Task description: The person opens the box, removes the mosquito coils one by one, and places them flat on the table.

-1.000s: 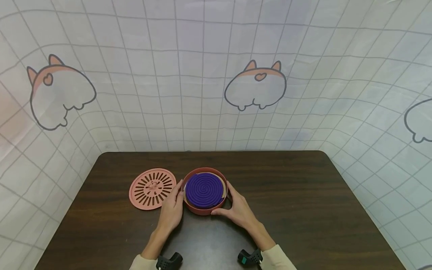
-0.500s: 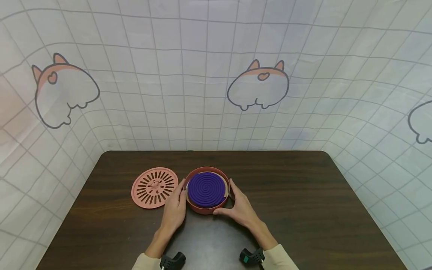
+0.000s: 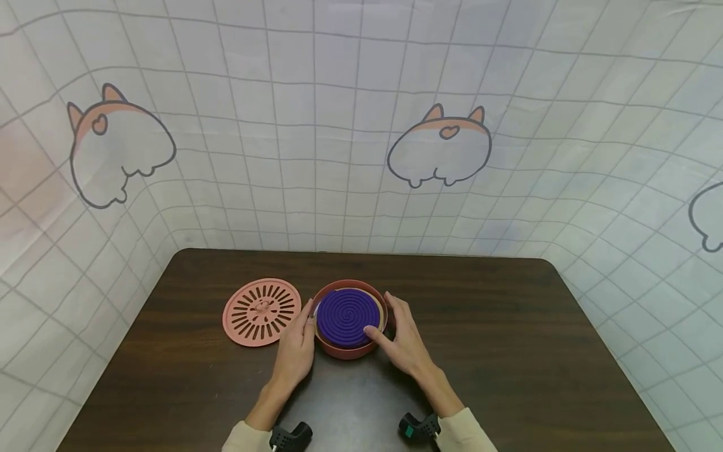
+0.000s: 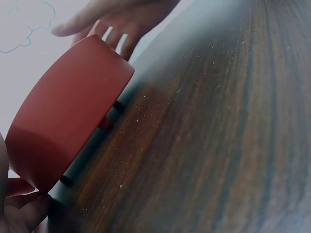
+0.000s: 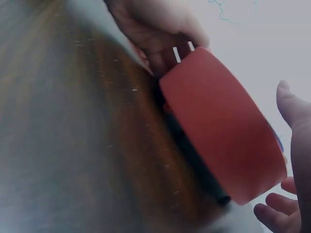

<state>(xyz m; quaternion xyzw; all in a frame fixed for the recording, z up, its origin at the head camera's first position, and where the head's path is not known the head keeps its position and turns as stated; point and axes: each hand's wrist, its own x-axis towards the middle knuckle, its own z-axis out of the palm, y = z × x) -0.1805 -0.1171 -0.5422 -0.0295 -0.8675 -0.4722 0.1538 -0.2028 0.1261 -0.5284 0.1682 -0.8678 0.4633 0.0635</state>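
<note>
A round red mosquito coil box (image 3: 346, 353) sits on the table with a purple mosquito coil (image 3: 346, 317) inside; a tan edge shows under the coil. My left hand (image 3: 295, 348) grips the box's left side, its thumb near the rim in the right wrist view. On the right, my right hand (image 3: 408, 345) has its thumb lifted over the coil's edge while its straight fingers lie along the box's outer side. The right wrist view shows that thumb apart from the red wall (image 5: 223, 126). In the left wrist view, left fingers (image 4: 29, 208) reach the box's lower edge.
A pink slotted lid (image 3: 262, 312) lies flat just left of the box, close to my left hand. The dark wood table (image 3: 486, 326) ends at a white grid-patterned curtain (image 3: 339, 157) behind. Small feet show beneath the box in the wrist views.
My right thumb has come off the box's front wall and risen over the coil's edge. The left hand keeps its hold. The head view has shifted slightly.
</note>
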